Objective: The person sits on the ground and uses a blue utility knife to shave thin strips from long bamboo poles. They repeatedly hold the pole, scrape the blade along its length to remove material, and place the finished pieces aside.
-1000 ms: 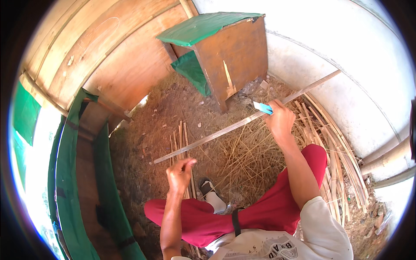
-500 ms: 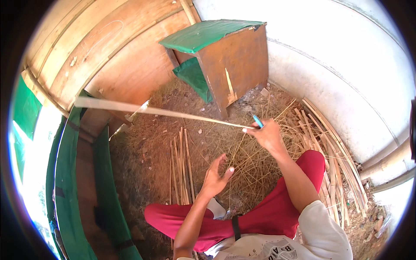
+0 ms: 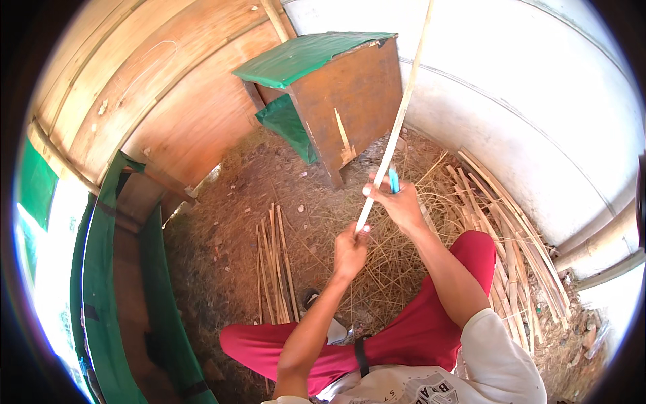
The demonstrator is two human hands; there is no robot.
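Observation:
A long, pale bamboo strip (image 3: 397,124) rises from my hands, its upper end running out of the top of the view. My left hand (image 3: 351,252) is closed around its lower end. Just above, my right hand (image 3: 404,205) pinches the strip with thumb and finger. That same hand also grips a slim light-blue object (image 3: 393,179) whose kind I cannot make out. Below my hands lies a tangled heap of thin shavings (image 3: 383,262) on the ground, in front of my crossed legs in red trousers (image 3: 417,310).
Split bamboo strips (image 3: 515,269) are piled at my right, along the white wall (image 3: 525,128). A smaller bundle of strips (image 3: 274,269) lies left of the shavings. Ahead stands a wooden cabinet (image 3: 353,97) with a green top; a green-covered bench (image 3: 165,283) runs along the left.
The strip has swung from pointing left to pointing up and away. My left hand, open before, has closed on its lower end. My right hand keeps the blue object.

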